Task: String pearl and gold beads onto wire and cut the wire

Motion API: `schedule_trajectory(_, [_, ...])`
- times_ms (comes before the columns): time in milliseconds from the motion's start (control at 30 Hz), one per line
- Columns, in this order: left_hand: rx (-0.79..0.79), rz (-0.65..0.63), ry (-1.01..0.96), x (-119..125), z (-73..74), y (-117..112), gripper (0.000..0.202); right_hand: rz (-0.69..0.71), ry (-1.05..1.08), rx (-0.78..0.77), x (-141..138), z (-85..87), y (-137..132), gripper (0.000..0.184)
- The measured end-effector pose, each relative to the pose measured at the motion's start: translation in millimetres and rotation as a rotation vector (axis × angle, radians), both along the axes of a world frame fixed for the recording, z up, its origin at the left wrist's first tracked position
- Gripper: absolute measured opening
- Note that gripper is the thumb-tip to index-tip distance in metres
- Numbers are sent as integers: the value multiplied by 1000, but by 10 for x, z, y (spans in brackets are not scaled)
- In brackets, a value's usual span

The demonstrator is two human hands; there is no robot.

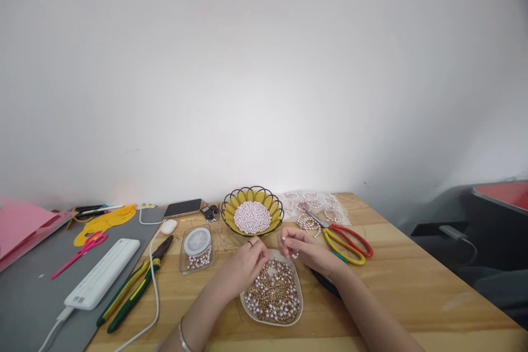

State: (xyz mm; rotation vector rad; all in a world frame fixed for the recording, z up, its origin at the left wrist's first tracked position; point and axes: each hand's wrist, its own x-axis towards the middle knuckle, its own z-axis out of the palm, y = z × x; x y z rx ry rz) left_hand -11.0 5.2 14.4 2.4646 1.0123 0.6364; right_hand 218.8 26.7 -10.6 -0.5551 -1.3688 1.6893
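Observation:
My left hand (246, 265) wears a dark ring and hovers over the left rim of a white tray (301, 301). Its fingers are pinched together; whatever is between them is too small to make out. Inside the tray lie gold and pearly beads (274, 294). Over the tray's upper right edge, my right hand (307, 248) has thumb and fingertips closed on a short string of pearl beads (294, 254), part of which dangles below. Just behind both hands stands a yellow basket (231, 198) with a black wire rim, holding pale pink beads (252, 217).
Red-and-yellow-handled scissors (346, 239) lie right, beside strung beads (309, 224) on clear plastic. Dark-handled pliers (325, 281) sit partly under my right forearm. Leftward are a clear box (197, 250) with a spool, green-yellow pliers (132, 289), a power bank (103, 274), pink scissors (79, 254) and a phone (183, 208).

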Motion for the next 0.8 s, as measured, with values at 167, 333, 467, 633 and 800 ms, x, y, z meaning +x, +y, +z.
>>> schedule_trajectory(167, [-518,108,-543,-28,-32,52,16,63,-43,-2,-37,6,-46,35])
schedule_trajectory(333, [-678,138,-838,-20,-94,86,31,103,-56,-11,-75,11,-92,35])
schedule_trajectory(467, [-649,125,-953,-41,-83,81,33,130,-76,-10,-88,37,-136,37])
schedule_trajectory(633, [-598,67,-1005,-43,-86,50,31,168,-72,-31,-102,84,-187,34])
schedule_trajectory(800, [-575,20,-1001,-23,-88,21,28,209,-37,-51,-122,127,-234,33])
